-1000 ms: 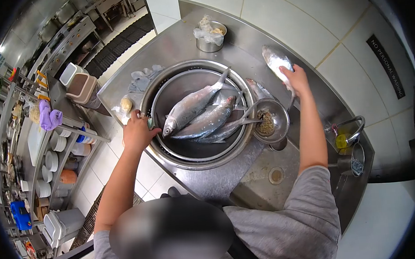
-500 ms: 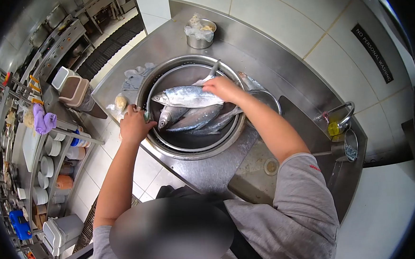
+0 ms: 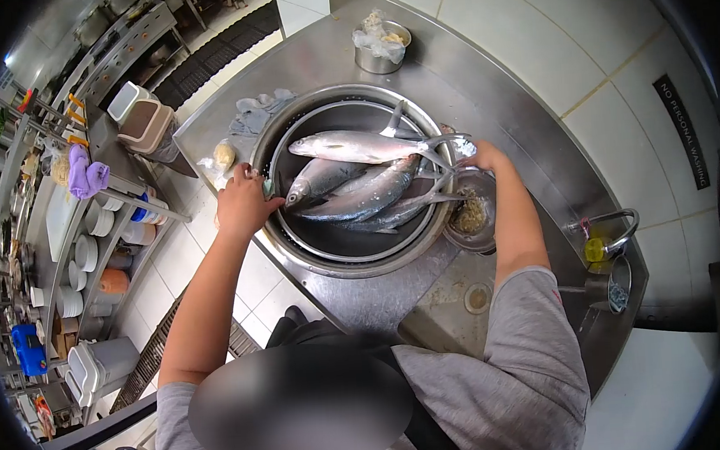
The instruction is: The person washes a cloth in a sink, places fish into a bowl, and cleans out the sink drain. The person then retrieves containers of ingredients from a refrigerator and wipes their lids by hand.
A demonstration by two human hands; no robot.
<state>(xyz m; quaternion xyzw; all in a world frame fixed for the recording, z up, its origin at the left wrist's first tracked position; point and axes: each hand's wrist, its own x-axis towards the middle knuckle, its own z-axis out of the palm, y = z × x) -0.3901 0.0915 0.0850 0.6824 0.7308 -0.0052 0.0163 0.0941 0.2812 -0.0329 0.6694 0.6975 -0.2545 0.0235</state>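
Note:
Several silvery fish (image 3: 347,147) lie in a round metal basin (image 3: 328,248), nested in a wider perforated metal bowl (image 3: 261,161) on the steel counter. The topmost fish lies across the others, its tail over the right rim. My left hand (image 3: 243,201) rests at the left rim, fingers spread, beside a small greenish thing. Just right of the bowl, my right hand (image 3: 481,158) is by another fish on the counter, its fingers partly hidden, so its hold cannot be made out. Below that hand sits a strainer (image 3: 468,217) with brownish bits.
A small metal pot (image 3: 382,49) with a plastic bag stands at the back. Grey gloves (image 3: 261,111) and a wrapped pale lump (image 3: 224,155) lie on the left. At right are a sink basin (image 3: 448,314), a faucet (image 3: 624,229) and a handled pot (image 3: 617,283).
My right hand carried a fish leftward into the basin, left it on top of the others, and moved back right. My left hand has stayed at the rim.

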